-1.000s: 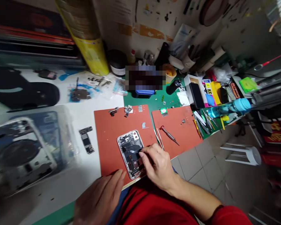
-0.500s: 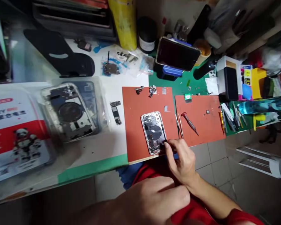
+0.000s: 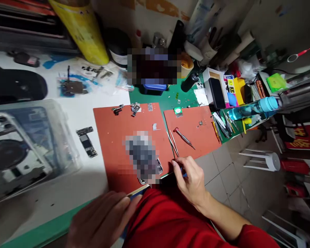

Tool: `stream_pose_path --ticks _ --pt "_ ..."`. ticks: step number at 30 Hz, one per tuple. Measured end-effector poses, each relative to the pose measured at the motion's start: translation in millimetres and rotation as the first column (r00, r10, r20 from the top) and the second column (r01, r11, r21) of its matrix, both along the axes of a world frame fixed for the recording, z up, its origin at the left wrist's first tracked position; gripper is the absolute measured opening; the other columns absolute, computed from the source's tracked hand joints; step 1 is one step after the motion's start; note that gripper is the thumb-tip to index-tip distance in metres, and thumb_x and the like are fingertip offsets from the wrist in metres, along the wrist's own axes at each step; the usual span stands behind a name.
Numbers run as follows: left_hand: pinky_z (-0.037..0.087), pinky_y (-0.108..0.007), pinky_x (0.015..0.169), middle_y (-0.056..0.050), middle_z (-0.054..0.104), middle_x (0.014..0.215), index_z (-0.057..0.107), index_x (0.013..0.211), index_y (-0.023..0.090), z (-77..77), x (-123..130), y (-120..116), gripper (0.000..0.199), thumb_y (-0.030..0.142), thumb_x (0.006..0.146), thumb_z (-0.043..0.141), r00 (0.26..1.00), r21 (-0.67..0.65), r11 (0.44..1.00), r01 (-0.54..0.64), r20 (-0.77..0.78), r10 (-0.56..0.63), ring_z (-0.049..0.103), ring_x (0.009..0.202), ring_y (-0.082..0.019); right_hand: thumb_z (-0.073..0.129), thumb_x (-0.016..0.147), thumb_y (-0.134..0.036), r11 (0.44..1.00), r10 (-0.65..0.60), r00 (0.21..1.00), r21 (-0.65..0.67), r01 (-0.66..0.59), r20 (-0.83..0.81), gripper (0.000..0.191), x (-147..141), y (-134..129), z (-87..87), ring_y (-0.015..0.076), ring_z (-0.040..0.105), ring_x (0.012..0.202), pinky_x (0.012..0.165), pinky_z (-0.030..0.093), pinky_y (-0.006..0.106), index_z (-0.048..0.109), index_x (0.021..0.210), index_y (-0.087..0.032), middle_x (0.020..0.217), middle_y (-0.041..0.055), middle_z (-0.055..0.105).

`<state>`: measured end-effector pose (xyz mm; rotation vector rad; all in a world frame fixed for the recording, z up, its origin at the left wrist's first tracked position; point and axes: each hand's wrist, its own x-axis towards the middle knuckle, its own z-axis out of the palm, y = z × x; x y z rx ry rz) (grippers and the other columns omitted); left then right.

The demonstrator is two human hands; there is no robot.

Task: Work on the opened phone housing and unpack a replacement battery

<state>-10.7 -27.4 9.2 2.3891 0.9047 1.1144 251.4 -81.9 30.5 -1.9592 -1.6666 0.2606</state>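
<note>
Orange mat [image 3: 115,137] beneath probable phone [image 3: 143,154]

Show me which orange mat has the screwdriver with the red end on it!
The right-hand orange mat. The red-ended screwdriver lies on that one; the left-hand orange mat has the blurred-out phone instead.

No text is legible, even on the red panel [image 3: 291,142].
</note>
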Motion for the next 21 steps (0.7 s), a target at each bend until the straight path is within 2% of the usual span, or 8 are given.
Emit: stream_pose_path --ticks 2,4,11,17,21 --pt "0.059 -0.032 0.076 0.001 0.075 0.078 0.070 0.094 0.018 -11.4 6 9 0.016 0.010 0.091 0.084 0.995 0.076 0.997 0.029 -0.099 -0.022 0.072 0.068 -0.015 0.058 0.108 -0.017 1.000 -0.013 1.000 -0.002 0.013 0.006 0.013 3 -4 1.0 0.0165 0.067 0.071 0.068 0.054 0.028 0.070 0.104 -0.019 0.085 0.0050 0.070" --pt "0.057 -0.033 0.074 0.001 0.074 0.078 0.067 0.096 0.017 -16.4 9 12 0.018 0.011 0.092 0.083 0.989 0.062 0.997 0.037 -0.142 -0.028 0.071 0.068 -0.015 0.059 0.108 -0.016 1.000 0.001 1.000 -0.002 -0.001 -0.002 0.012 3 -6 2.1 0.0168 0.067 0.072 0.068 0.055 0.028 0.070 0.104 -0.020 0.086 0.0047 0.070" --pt "0.056 -0.036 0.084 -0.002 0.081 0.095 0.067 0.110 0.018 -11.1 11 7 0.017 0.015 0.098 0.078 0.965 0.086 0.996 0.018 -0.264 0.005 0.077 0.082 -0.019 0.061 0.106 -0.011 0.991 0.132 0.983 0.021 -0.130 -0.124 0.014 -15 1 0.3 0.0167 0.071 0.078 0.074 0.059 0.028 0.069 0.111 -0.020 0.092 0.0051 0.071" --pt "0.054 -0.038 0.081 -0.007 0.078 0.101 0.067 0.122 0.013 -12.6 14 5 0.024 0.025 0.102 0.074 0.952 0.044 0.998 -0.040 -0.302 0.052 0.072 0.084 -0.022 0.055 0.110 -0.015 0.968 0.249 0.962 -0.002 -0.251 -0.107 0.020 -22 34 -7.6 0.0169 0.070 0.080 0.071 0.059 0.029 0.069 0.124 -0.018 0.099 0.0073 0.068" --pt "0.053 -0.039 0.083 -0.009 0.077 0.105 0.067 0.128 0.011 -12.6 14 6 0.032 0.028 0.102 0.075 0.951 0.018 0.999 -0.047 -0.306 0.051 0.069 0.088 -0.023 0.054 0.110 -0.019 0.956 0.290 0.953 -0.023 -0.294 -0.089 0.021 -25 57 -8.9 0.0192 0.069 0.082 0.071 0.058 0.031 0.070 0.123 -0.016 0.101 0.0089 0.067"
